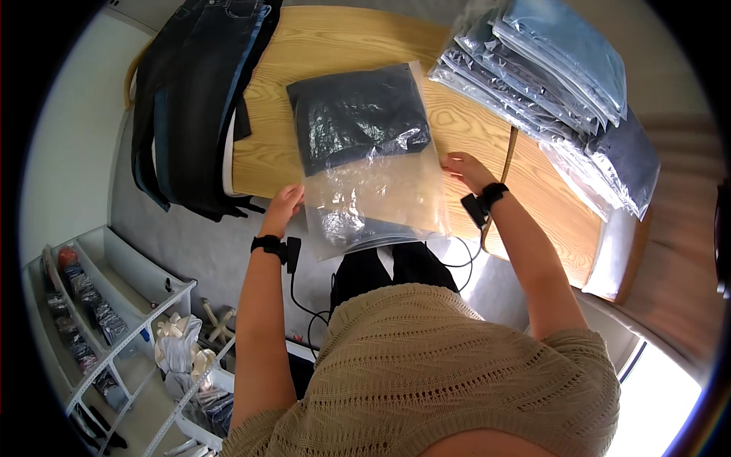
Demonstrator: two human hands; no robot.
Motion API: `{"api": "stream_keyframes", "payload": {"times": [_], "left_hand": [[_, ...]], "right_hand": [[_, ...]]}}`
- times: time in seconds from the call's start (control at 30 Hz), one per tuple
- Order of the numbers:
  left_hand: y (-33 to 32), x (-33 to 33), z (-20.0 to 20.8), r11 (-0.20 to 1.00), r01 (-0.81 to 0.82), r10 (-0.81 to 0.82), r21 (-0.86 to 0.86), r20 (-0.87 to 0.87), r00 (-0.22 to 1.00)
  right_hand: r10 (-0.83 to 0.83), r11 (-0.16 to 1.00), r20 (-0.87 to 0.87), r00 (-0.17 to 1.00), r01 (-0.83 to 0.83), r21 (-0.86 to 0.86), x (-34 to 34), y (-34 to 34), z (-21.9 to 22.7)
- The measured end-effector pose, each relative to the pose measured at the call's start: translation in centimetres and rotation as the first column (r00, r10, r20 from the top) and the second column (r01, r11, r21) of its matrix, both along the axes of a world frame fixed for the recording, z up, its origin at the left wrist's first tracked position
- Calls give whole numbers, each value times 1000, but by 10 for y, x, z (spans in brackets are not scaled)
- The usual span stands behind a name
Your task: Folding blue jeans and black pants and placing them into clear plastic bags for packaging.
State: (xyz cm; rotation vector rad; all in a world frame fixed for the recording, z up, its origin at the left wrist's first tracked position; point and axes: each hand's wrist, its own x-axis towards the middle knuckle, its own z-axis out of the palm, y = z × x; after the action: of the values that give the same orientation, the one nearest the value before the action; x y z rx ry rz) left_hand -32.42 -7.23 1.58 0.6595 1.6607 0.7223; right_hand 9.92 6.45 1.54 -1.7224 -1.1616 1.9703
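Note:
A clear plastic bag [373,190] lies on the wooden table with a folded dark garment [358,114] inside, filling mostly its far part. Its near end hangs past the table's front edge. At the bag's left side, my left hand [284,204] has its fingers curled together against the edge. Across from it, my right hand [468,170] reaches the right edge with fingertips stretched out and slightly apart. Black straps with small dark devices circle both wrists, and cables run down from them.
Several dark trousers [194,99] are draped over the table's left end. A stack of bagged folded garments [541,68] rises at the back right. The wooden table [343,34] has a seam on its right. White racks [129,358] with packed goods stand low on the left.

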Motion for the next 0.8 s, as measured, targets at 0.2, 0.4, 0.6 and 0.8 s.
{"api": "stream_keyframes", "payload": {"times": [0.2,0.4,0.6,0.8], "left_hand": [[43,2,-12,980,58,-32,-188,136,990],[46,4,-14,973,91,-67,-210,119,991],[37,7,-17,989,83,-86,-120,-20,996],[2,22,-17,997,55,-57,-52,-37,998]], "right_hand": [[-78,994,-82,994,72,-84,-42,31,-26],[-93,990,-59,994,87,-108,-57,22,-22],[-132,990,-118,984,137,33,-43,11,-33],[48,997,62,997,-44,-58,-30,-14,-22]]}}
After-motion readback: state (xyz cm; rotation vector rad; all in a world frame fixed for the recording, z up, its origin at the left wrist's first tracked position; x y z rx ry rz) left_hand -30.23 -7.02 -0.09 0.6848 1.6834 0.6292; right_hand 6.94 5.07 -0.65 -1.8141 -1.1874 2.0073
